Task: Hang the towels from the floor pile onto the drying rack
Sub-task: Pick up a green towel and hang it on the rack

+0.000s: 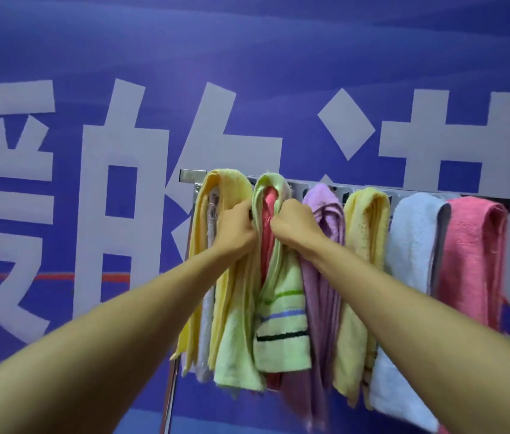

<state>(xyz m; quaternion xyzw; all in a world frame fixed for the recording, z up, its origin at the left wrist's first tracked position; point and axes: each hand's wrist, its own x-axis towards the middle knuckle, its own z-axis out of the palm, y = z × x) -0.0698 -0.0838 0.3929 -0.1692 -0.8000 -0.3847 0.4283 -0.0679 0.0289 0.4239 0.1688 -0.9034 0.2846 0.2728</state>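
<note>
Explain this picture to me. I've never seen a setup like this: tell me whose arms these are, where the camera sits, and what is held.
No machine: a person works bare-handed, and the camera sits on their head, looking along both forearms. The left hand and right hand grip a light green terry towel with striped bands, draped over the metal drying rack bar on top of a coral-pink towel. A yellow towel, a lilac towel and a pale blue towel hang alongside, against a blue wall with white characters.

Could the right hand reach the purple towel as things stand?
Probably yes: the purple towel hangs uncovered beside the right hand, but that hand grips the green towel and must release first.
</note>
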